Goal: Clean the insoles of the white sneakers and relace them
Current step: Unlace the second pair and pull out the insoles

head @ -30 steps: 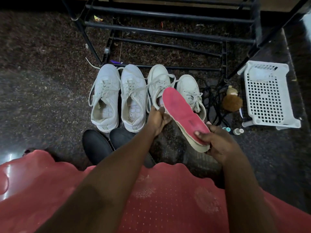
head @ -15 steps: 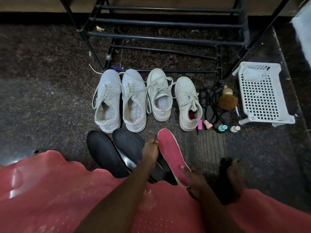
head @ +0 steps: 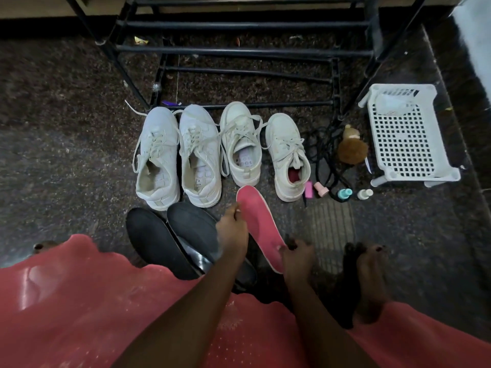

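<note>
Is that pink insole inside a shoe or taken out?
Out. The pink insole lies in front of the white sneakers, left hand holding its toe end, right hand holding its heel.

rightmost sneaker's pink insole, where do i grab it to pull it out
Pinch the heel end of the pink insole, reaching down through the opening of the rightmost sneaker from the heel side. Only that end shows; the front is hidden under the laces.

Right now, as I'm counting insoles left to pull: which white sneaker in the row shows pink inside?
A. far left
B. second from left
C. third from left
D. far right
D: only the far-right sneaker has pink showing in its heel opening.
</note>
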`<state>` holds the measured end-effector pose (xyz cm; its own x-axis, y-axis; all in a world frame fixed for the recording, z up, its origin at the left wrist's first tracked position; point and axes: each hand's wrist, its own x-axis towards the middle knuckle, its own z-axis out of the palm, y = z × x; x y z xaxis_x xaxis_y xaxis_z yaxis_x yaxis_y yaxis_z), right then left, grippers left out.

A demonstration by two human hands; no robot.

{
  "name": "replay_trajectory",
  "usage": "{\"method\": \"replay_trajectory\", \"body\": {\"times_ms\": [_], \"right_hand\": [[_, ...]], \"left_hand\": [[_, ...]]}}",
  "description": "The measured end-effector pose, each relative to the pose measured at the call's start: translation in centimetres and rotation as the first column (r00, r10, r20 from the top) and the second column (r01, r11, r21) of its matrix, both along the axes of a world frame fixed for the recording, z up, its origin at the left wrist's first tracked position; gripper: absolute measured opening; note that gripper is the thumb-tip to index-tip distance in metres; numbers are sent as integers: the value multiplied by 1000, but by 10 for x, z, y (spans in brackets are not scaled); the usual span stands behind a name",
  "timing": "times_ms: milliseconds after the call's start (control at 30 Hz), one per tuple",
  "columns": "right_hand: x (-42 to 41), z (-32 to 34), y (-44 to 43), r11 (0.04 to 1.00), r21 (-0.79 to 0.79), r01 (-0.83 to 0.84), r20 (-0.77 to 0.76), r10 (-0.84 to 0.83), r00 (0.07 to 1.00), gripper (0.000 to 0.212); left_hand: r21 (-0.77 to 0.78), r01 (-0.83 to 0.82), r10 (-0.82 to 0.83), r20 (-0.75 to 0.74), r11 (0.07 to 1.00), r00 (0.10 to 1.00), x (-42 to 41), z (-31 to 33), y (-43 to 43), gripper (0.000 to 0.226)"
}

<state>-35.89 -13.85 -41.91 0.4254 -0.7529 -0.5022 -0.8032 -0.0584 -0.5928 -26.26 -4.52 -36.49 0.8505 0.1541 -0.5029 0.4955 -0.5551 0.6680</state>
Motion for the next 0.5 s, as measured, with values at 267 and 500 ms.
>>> {"method": "replay_trajectory", "body": {"times_ms": [267,500], "right_hand": [[123,88,-86,910,-397,-121,148,194,970,21],[195,100,-108,959,-135,-248,22,253,967,51]], "left_hand": [[42,458,-447,309,888,839,83,39,-79,31],[154,618,-632,68,771,772,127,37,-116,30]]}}
